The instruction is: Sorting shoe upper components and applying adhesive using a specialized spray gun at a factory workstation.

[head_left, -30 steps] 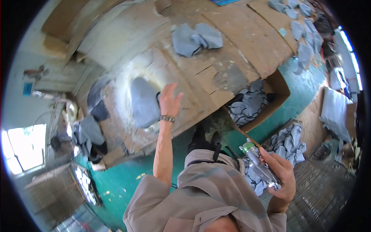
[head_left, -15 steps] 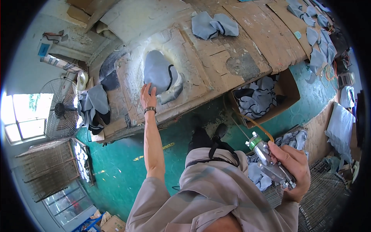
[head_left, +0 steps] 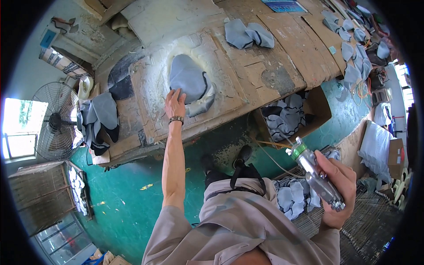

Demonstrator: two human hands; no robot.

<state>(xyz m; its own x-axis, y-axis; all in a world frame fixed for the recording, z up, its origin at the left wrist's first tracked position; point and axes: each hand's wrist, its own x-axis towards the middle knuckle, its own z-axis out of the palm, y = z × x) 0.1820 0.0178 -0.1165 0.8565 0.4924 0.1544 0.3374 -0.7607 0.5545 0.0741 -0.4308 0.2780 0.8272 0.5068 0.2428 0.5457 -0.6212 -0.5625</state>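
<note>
A grey, rounded fabric piece with a black edging strip (head_left: pixel 185 76) lies on the cardboard-covered table, inside a patch of pale, crusty residue. My left hand (head_left: pixel 175 105) rests at its near left edge, fingers apart and fingertips touching the fabric. A smaller curved grey flap (head_left: pixel 202 105) sticks out at the piece's near right side. Off to the right, above the floor, my right hand (head_left: pixel 339 185) is wrapped round a metal spray gun (head_left: pixel 316 172) with a green ring near its nozzle. The nozzle points up and left toward the table. The trigger is hidden from view.
Grey fabric pieces (head_left: pixel 248 35) lie farther back on the table. A cardboard box (head_left: pixel 321 114) full of similar pieces stands below the table's near edge. A hose (head_left: pixel 271 143) runs near the gun. At left are a large fan (head_left: pixel 55 121) and draped grey fabric (head_left: pixel 98 117).
The view has shifted slightly. My left hand stays at the fabric's near edge, its fingers now a little farther onto it. My right hand still holds the spray gun, now tilted a little more steeply.
</note>
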